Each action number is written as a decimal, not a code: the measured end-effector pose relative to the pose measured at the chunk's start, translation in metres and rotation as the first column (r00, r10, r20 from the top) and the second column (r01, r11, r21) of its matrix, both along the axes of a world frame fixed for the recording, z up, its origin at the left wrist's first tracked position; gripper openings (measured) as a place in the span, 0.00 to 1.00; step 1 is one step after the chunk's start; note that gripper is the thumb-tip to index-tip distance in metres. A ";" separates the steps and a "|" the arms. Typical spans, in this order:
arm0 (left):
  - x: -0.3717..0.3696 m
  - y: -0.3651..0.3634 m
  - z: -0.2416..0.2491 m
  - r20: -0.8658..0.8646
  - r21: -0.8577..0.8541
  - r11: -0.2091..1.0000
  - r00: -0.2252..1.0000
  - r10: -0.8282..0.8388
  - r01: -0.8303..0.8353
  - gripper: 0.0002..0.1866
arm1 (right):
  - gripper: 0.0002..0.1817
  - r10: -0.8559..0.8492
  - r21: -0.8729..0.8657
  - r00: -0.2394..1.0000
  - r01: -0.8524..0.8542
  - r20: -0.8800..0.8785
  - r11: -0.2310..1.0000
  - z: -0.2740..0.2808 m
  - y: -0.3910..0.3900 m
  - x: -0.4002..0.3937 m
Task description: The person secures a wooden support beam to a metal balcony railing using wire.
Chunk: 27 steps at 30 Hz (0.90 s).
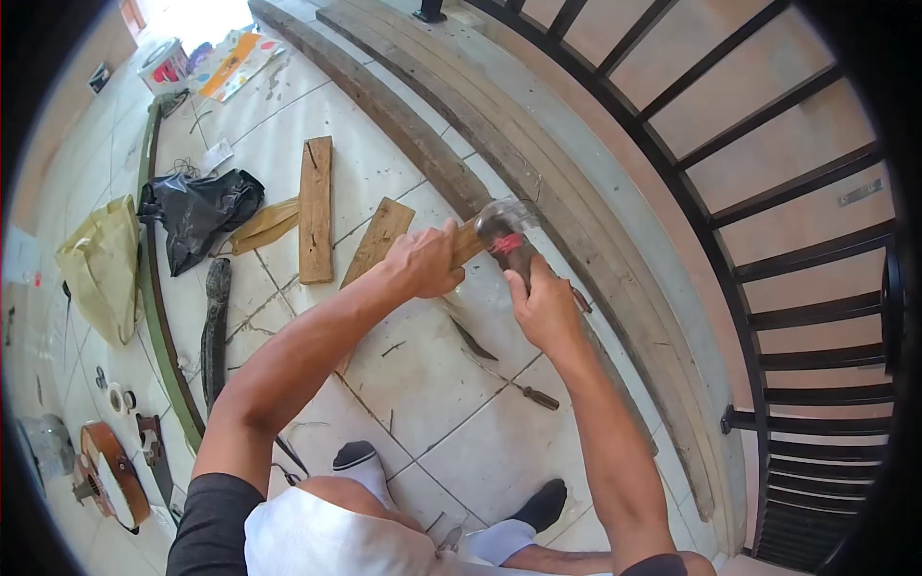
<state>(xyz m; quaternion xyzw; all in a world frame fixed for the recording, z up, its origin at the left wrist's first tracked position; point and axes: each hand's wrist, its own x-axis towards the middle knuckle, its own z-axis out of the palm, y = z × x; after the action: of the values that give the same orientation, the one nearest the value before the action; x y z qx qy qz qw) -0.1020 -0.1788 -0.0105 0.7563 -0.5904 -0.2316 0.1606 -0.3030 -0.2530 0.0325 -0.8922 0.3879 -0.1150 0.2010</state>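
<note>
A black plastic bag (200,216) is lying crumpled on the tiled floor (432,403), and just right of it a flat plank (315,216) is resting with a nail (311,156) showing near its far end. Next to that, a second board (382,230) is lying at a slant, partly hidden by the left forearm. The left hand (423,261) is closing its fingers around a wooden piece (469,244), which it is holding above the floor. At that piece's outer end, the slightly blurred hammer (497,227), wrapped in something red, is meeting or nearly meeting the wood. A screwdriver (541,397) is lying unused nearby. The right hand (549,312) is gripping the hammer's handle, fingers curled about it. The work on the held piece is seemingly under way rather than finished, while the two boards are lying aside; whether they are already dealt with or waiting, I cannot tell.
</note>
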 end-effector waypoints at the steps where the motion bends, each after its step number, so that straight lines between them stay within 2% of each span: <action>1: -0.002 0.003 -0.001 -0.010 -0.004 1.000 1.000 -0.001 0.001 0.28 | 0.19 0.018 -0.020 1.000 -0.019 -0.022 1.000 -0.003 0.001 -0.002; 2: -0.006 0.010 0.003 -0.007 0.003 1.000 1.000 -0.012 0.012 0.28 | 0.19 0.008 -0.013 1.000 -0.008 -0.019 1.000 -0.002 0.007 -0.006; 6: -0.008 0.054 0.034 0.010 0.044 0.992 0.993 0.121 -0.122 0.29 | 0.18 0.053 0.070 0.996 -0.058 0.078 0.996 0.010 0.029 -0.030; 8: -0.004 0.102 0.044 0.020 -0.051 0.984 0.985 0.169 -0.168 0.29 | 0.17 0.049 0.104 0.992 -0.061 0.116 0.993 0.003 0.045 -0.049; 10: -0.004 0.143 0.059 0.050 0.085 0.948 0.951 0.304 -0.307 0.28 | 0.16 0.164 0.179 0.986 -0.168 0.039 0.969 -0.008 0.062 -0.070; 12: 0.007 0.189 0.042 0.086 -0.088 0.924 0.922 0.378 -0.371 0.26 | 0.17 0.174 0.188 0.985 -0.174 0.017 0.967 -0.031 0.084 -0.084; 14: 0.008 0.220 0.036 0.095 -0.172 0.841 0.841 0.532 -0.512 0.25 | 0.19 0.197 0.188 0.980 -0.194 0.002 0.963 -0.055 0.101 -0.092; 15: 0.010 0.235 0.028 0.096 -0.166 0.844 0.843 0.529 -0.511 0.25 | 0.18 0.216 0.186 0.976 -0.215 0.018 0.959 -0.066 0.111 -0.097; 17: 0.014 0.264 0.004 0.091 -0.249 0.735 0.740 0.666 -0.631 0.25 | 0.18 0.241 0.191 0.970 -0.244 0.041 0.951 -0.079 0.118 -0.097; 19: 0.012 0.285 -0.011 0.138 -0.172 0.712 0.699 0.702 -0.681 0.26 | 0.17 0.348 0.057 0.937 -0.346 -0.027 0.936 -0.086 0.123 -0.100; 22: 0.013 0.306 -0.041 0.218 -0.095 0.669 0.641 0.736 -0.737 0.26 | 0.20 0.385 0.019 0.922 -0.385 -0.046 0.923 -0.100 0.128 -0.105; 27: 0.012 0.309 -0.051 0.336 -0.079 0.643 0.587 0.737 -0.762 0.27 | 0.20 0.385 0.006 0.921 -0.385 -0.049 0.923 -0.107 0.134 -0.109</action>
<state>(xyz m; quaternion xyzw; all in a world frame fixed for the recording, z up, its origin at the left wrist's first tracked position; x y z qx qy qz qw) -0.0905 0.1303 -0.0619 0.9673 -0.2259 -0.0307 0.1116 -0.4115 -0.1195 -0.0748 -0.9539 0.2095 -0.0521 0.2084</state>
